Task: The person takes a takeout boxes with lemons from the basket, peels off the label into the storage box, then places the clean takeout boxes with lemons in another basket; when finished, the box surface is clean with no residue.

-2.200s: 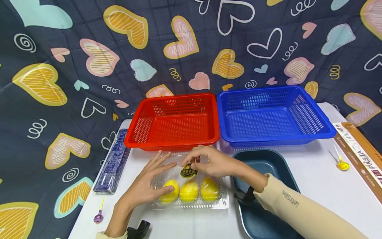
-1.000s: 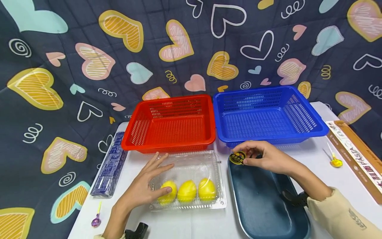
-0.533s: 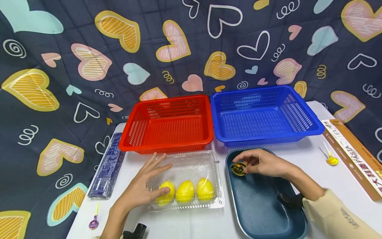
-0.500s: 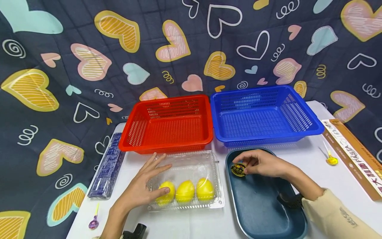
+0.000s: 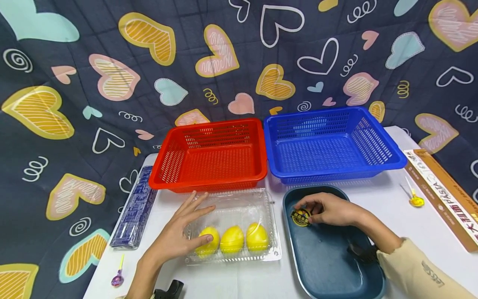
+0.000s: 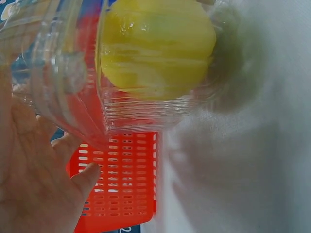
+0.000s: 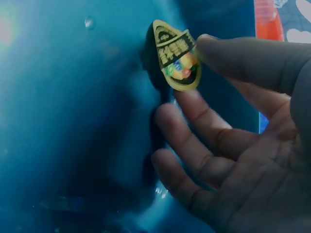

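In the head view my right hand [image 5: 330,209] is inside the dark teal tray [image 5: 332,265], pinching a round black-and-gold sticker [image 5: 301,217]. The right wrist view shows the sticker [image 7: 178,58] curved, its edge against the thumb [image 7: 243,60], with printed fruit on it. My left hand [image 5: 179,232] lies with spread fingers along the left side of a clear plastic clamshell box [image 5: 239,207]. Behind the plastic sit three yellow lemon-like fruits [image 5: 232,239]. From the left wrist, one yellow fruit [image 6: 155,48] shows through the box wall, and the left hand [image 6: 39,170] is beside it.
A red basket [image 5: 209,185] and a blue basket [image 5: 336,174] stand behind. To the left are a blue-patterned package [image 5: 134,211] and a purple lollipop [image 5: 117,279]. To the right are a yellow lollipop [image 5: 416,201] and a pasta box [image 5: 440,191].
The right hand has moved from the clamshell box lid to the teal tray with the sticker, then lower inside it. The sticker is off the lid. The left hand has stayed at the box.
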Demonstrator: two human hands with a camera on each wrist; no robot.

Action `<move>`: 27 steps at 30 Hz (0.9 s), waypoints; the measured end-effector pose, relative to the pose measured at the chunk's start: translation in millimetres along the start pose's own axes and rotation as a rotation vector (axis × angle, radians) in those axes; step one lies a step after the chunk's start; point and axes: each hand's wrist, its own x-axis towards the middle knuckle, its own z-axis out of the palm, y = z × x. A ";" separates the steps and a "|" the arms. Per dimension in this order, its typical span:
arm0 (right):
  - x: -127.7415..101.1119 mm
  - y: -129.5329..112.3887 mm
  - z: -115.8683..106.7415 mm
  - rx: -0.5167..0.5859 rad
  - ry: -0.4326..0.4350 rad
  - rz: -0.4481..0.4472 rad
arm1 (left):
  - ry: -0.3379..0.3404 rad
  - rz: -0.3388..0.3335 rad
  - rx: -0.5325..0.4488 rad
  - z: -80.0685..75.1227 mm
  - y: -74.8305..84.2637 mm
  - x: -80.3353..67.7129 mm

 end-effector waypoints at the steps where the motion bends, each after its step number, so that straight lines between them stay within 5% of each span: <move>1: -0.3 0.2 0.0 -0.015 0.000 -0.005 | 0.001 0.001 0.001 -0.1 0.2 0.1; 14: -5.7 -1.4 -5.2 -0.152 0.059 -0.031 | 0.008 0.008 0.014 -0.5 0.9 0.6; 27: -27.3 -10.7 -26.8 -0.045 0.184 -0.061 | -0.010 -0.011 -0.016 0.7 1.6 -1.6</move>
